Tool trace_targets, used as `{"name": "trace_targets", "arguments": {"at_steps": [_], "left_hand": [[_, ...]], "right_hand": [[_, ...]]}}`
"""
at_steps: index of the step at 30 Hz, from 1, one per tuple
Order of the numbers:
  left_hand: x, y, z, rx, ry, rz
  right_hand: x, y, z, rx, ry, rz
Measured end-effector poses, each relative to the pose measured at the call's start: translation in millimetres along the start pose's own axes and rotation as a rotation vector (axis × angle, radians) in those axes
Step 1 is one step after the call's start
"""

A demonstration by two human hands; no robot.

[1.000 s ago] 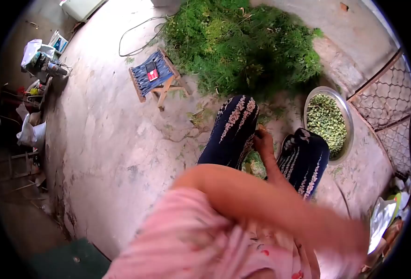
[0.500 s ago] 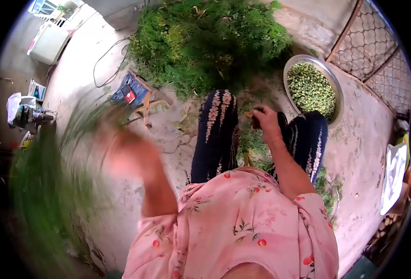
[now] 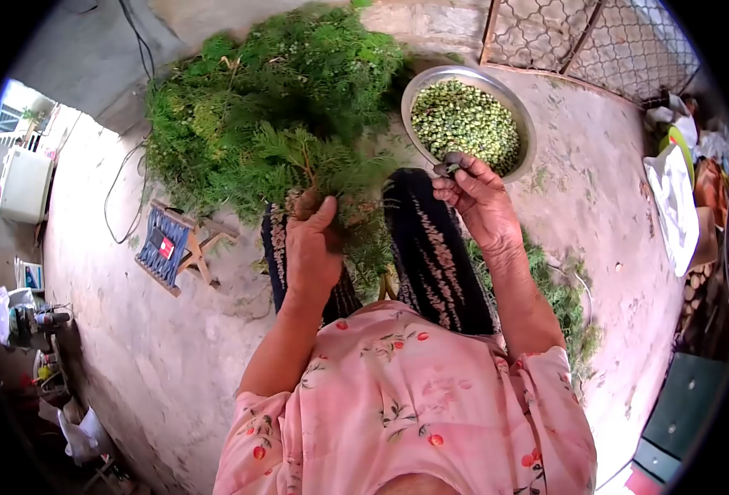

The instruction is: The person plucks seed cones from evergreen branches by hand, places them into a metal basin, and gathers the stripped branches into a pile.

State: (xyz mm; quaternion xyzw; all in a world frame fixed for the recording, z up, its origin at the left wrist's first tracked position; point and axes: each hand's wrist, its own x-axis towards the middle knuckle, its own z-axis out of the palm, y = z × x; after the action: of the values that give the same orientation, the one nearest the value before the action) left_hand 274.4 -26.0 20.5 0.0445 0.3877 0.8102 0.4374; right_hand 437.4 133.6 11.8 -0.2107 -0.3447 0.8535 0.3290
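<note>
My left hand is closed round the stem of a leafy green branch, held above my knees in front of the big heap of green branches. My right hand is pinched, thumb against fingers, on something small and dark at the fingertips. It is raised by the near rim of a metal basin, which holds many small green pods or berries. Dark smudges show on the fingertips of my right hand.
A low folding stool with a red and black packet stands at the left. A wire mesh gate is behind the basin. White bags lie at the right. Green sprigs are strewn beside my right leg.
My left hand has come from the far left to above my knees, with the branch in it. My right hand has risen toward the basin. The view has turned right.
</note>
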Motion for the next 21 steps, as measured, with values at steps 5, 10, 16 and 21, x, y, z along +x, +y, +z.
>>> {"name": "trace_targets", "arguments": {"at_steps": [5, 10, 16, 21], "left_hand": [[13.2, -11.0, -14.0, -0.013, 0.135, -0.106], [23.3, -20.8, -20.1, 0.051, 0.043, -0.085], [21.1, -25.5, -12.5, -0.028, 0.076, -0.098], [22.4, -23.5, 15.7, 0.129, 0.044, -0.146]], "right_hand": [[-10.8, 7.7, -38.0, -0.374, 0.234, 0.105], [-40.9, 5.7, -134.1, -1.074, 0.291, 0.205], [-48.1, -6.2, -145.5, -1.42, 0.317, -0.237], [-54.9, -52.4, -123.3, -1.245, 0.535, -0.231]]}}
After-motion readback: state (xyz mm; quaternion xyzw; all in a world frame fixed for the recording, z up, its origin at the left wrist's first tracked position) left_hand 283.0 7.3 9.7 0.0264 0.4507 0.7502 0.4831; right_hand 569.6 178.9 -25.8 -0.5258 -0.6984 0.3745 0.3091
